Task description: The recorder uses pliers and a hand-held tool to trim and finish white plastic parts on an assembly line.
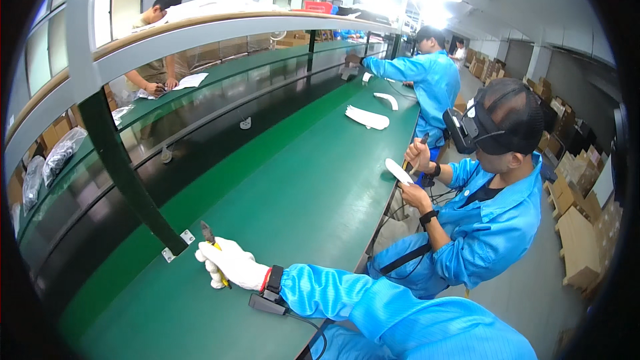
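My right hand [233, 265], in a white glove, reaches out over the green bench top from the lower right. Its fingers are closed round a pair of pliers [208, 232] with yellow handles, the dark jaws pointing up past the glove. The jaws grip nothing that I can see. A black band with a small dark box [268, 303] and a cable sits at my right wrist. Below the sleeve, part of my leg shows beside the bench edge. My left hand is out of the picture.
The green bench [287, 213] runs away from me, with a dark metal post [130, 173] near my hand. Beside me a co-worker holds a white curved part [399, 171] and a tool. White curved pieces [367, 118] lie farther along. Another person writes across the bench.
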A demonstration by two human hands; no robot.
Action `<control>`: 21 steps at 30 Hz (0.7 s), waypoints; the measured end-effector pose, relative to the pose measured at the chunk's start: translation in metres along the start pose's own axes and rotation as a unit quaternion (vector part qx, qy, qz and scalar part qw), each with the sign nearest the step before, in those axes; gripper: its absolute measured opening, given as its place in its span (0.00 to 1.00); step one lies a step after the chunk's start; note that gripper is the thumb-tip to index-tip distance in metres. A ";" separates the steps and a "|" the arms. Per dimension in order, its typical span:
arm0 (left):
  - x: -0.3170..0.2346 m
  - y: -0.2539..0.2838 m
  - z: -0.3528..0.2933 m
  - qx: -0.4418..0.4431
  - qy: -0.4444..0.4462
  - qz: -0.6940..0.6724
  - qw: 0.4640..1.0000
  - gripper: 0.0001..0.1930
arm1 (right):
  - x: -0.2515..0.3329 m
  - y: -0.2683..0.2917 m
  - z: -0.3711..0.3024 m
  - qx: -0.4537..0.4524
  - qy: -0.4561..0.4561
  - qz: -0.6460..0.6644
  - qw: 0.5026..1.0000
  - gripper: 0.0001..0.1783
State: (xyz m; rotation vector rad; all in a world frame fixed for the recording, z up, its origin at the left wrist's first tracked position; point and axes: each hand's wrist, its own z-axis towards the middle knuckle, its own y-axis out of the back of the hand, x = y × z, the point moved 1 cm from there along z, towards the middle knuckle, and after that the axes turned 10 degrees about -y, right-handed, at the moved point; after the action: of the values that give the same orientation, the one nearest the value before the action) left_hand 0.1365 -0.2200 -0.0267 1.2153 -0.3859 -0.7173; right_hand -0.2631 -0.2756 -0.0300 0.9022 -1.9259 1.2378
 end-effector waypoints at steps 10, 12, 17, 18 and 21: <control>0.004 0.002 -0.005 -0.008 -0.004 0.007 1.000 0.22 | -0.006 -0.014 -0.002 -0.036 0.040 -0.004 0.999 0.14; 0.003 0.002 -0.006 -0.008 -0.004 0.008 1.000 0.22 | -0.007 -0.016 0.000 -0.032 0.033 -0.012 0.999 0.14; 0.000 0.001 -0.008 -0.005 -0.003 0.006 1.000 0.23 | -0.011 -0.020 0.007 -0.019 0.045 0.032 0.998 0.14; 0.000 0.002 -0.009 -0.004 -0.002 0.009 1.000 0.23 | -0.012 -0.020 0.008 -0.014 0.045 0.036 0.998 0.14; -0.001 0.001 -0.009 0.002 0.002 0.010 1.000 0.23 | -0.013 -0.016 0.009 -0.002 0.043 0.042 0.998 0.13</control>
State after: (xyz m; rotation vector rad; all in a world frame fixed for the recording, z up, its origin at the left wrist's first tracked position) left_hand 0.1417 -0.2125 -0.0285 1.2156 -0.3960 -0.6982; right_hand -0.2447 -0.2868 -0.0363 0.7610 -1.9141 1.3005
